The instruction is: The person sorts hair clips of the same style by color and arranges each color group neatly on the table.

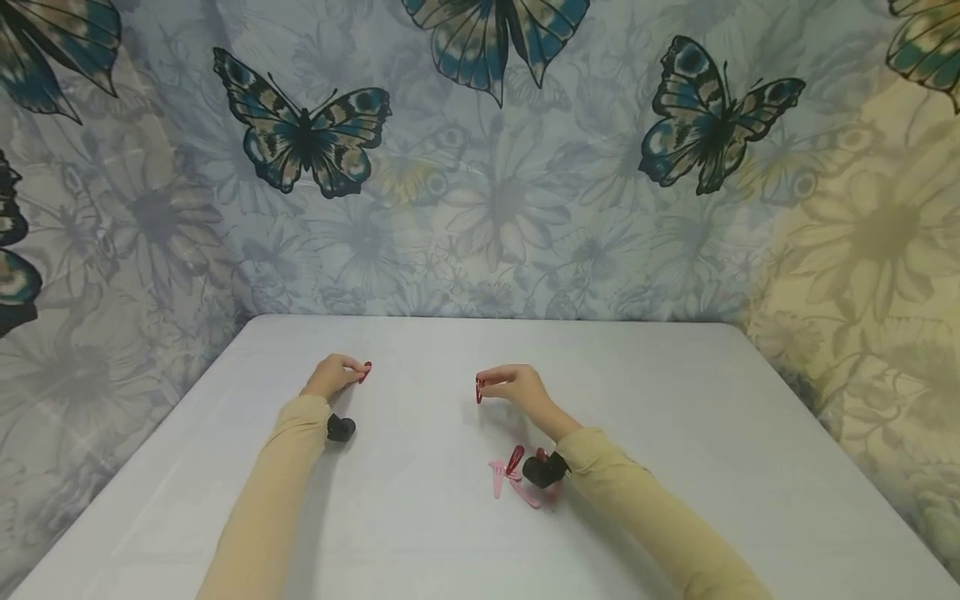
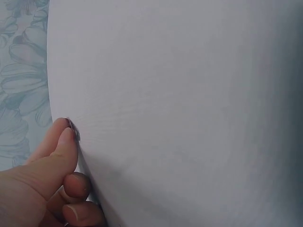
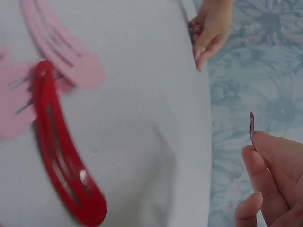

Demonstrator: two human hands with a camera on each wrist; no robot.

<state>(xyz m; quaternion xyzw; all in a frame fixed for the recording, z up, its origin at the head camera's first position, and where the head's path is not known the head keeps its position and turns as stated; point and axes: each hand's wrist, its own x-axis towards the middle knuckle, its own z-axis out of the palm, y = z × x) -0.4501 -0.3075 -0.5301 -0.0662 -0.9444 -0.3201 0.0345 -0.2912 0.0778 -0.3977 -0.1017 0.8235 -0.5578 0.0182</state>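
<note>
Between thumb and fingers my left hand (image 1: 330, 377) pinches a red snap hair clip (image 1: 365, 372) over the left part of the white table. In the left wrist view only the thin edge of that clip (image 2: 73, 128) shows at the fingertips. My right hand (image 1: 519, 388) pinches a second red hair clip (image 1: 478, 389), held upright near the table's middle. The right wrist view has this clip (image 3: 252, 126) edge-on at the thumb and finger. Below the right wrist lies a small pile of pink clips (image 3: 71, 56) and red clips (image 3: 66, 156), partly hidden by the wrist camera.
A black wrist camera (image 1: 546, 469) overlaps the pile of clips; another camera (image 1: 341, 428) sits at the left wrist. The white table (image 1: 420, 517) ends at a wall (image 1: 502, 242) covered in flowers and butterflies.
</note>
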